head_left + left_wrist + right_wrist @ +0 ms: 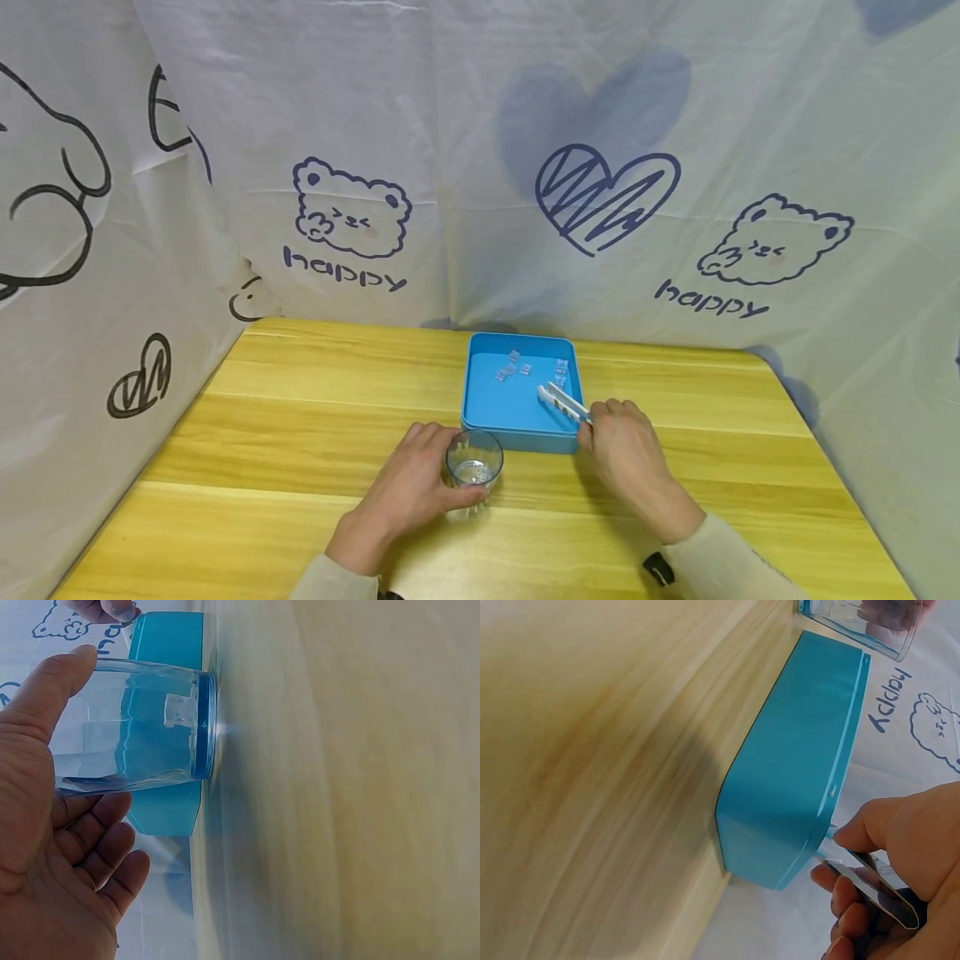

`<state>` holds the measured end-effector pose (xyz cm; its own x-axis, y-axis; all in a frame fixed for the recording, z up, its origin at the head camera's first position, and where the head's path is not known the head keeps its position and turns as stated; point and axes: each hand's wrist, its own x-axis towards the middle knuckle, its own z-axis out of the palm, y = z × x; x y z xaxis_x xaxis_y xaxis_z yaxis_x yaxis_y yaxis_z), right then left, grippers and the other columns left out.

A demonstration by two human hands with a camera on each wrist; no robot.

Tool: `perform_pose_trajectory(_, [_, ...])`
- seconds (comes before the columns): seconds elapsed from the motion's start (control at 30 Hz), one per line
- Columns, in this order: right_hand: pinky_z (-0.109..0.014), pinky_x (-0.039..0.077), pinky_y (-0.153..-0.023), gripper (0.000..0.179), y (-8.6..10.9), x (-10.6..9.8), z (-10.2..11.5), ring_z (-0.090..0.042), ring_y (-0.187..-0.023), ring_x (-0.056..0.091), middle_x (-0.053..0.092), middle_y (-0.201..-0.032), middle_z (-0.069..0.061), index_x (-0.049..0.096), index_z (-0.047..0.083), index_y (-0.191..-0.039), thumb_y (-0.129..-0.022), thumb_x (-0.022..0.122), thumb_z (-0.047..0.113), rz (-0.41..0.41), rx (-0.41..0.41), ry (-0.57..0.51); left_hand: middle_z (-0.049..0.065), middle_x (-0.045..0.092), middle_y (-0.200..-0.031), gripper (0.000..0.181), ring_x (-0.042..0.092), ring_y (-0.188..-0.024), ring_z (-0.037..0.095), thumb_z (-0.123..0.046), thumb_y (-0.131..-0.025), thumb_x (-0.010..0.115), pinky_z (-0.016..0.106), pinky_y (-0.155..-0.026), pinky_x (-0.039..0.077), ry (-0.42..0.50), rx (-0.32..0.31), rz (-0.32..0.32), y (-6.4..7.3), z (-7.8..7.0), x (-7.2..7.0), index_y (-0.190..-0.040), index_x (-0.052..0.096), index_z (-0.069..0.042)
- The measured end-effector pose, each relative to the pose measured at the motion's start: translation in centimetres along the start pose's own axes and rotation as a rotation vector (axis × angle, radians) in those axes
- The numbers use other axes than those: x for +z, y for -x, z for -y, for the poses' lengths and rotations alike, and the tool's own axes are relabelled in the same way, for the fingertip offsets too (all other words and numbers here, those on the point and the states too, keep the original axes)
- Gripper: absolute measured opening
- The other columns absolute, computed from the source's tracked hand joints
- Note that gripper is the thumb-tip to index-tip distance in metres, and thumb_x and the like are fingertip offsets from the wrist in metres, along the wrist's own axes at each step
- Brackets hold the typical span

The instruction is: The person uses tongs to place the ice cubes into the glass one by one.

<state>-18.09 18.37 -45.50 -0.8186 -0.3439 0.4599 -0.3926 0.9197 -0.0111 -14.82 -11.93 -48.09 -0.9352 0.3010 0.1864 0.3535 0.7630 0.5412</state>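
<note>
A clear drinking glass (475,460) stands upright on the table, just in front of a shallow blue box (517,440). My left hand (408,485) grips the glass from the left, its thumb on the near side. Low inside the glass lies a clear cube (178,710). With thumb and fingers my right hand (628,446) holds a pair of tongs (885,894), metal with white ends. Those ends reach over the box's right wall, slightly apart, close to some clear cubes (561,367) along that side. Whether they touch a cube, I cannot tell. Several more clear cubes (512,368) lie scattered toward the back.
The wooden table (300,433) extends to both sides of the box. Behind it hangs a white cloth (465,167) with bear and heart drawings, and more cloth lines the left and right sides.
</note>
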Motion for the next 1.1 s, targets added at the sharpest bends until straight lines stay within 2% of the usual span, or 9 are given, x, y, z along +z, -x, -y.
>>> perform_pose_trajectory(0.37, [-0.03, 0.036, -0.06, 0.026, 0.6, -0.1, -0.2, -0.019, -0.061, 0.038, 0.044, -0.064, -0.002, 0.055, 0.007, -0.07, -0.089, 0.073, 0.007, -0.014, 0.032, -0.068, 0.001, 0.066, -0.118, 0.079, 0.054, -0.111, 0.018, -0.053, -0.074, 0.093, 0.041, -0.098, 0.056, -0.01, 0.006, -0.008, 0.0, 0.0, 0.1, -0.132, 0.066, -0.007])
perform_pose_trajectory(0.6, [-0.03, 0.038, -0.061, 0.02, 0.8, -0.5, 0.0, -0.019, -0.063, 0.04, 0.047, -0.067, -0.002, 0.06, 0.004, -0.077, -0.091, 0.073, 0.009, 0.004, 0.049, -0.102, 0.0, 0.067, -0.117, 0.079, 0.053, -0.107, 0.016, -0.054, -0.074, 0.093, 0.038, -0.094, 0.055, -0.023, 0.008, -0.01, 0.1, 0.0, 0.0, -0.132, 0.066, -0.008])
perform_pose_trajectory(0.77, [-0.029, 0.04, -0.06, 0.013, 1.0, -1.2, 0.6, -0.018, -0.066, 0.043, 0.054, -0.071, -0.002, 0.067, 0.002, -0.084, -0.092, 0.074, 0.009, 0.011, 0.078, -0.159, 0.0, 0.067, -0.117, 0.079, 0.054, -0.109, 0.016, -0.055, -0.074, 0.092, 0.039, -0.096, 0.055, -0.027, 0.006, -0.011, 0.2, 0.1, 0.1, -0.132, 0.067, -0.008])
perform_pose_trajectory(0.93, [-0.03, 0.049, -0.063, 0.008, 1.1, -2.3, 1.6, -0.016, -0.073, 0.052, 0.066, -0.082, -0.004, 0.072, 0.004, -0.093, -0.093, 0.075, 0.011, 0.017, 0.101, -0.237, 0.0, 0.066, -0.118, 0.08, 0.054, -0.11, 0.017, -0.056, -0.074, 0.092, 0.039, -0.097, 0.055, -0.019, 0.002, -0.006, 0.2, 0.0, 0.1, -0.132, 0.066, -0.008])
perform_pose_trajectory(1.1, [-0.026, 0.048, -0.062, 0.008, 1.3, -3.5, 2.5, -0.012, -0.075, 0.051, 0.067, -0.085, -0.003, 0.074, 0.005, -0.096, -0.093, 0.077, 0.012, 0.015, 0.092, -0.287, -0.001, 0.066, -0.118, 0.08, 0.054, -0.11, 0.016, -0.057, -0.074, 0.092, 0.039, -0.097, 0.056, -0.013, 0.003, -0.006, 0.1, 0.0, 0.1, -0.132, 0.066, -0.009])
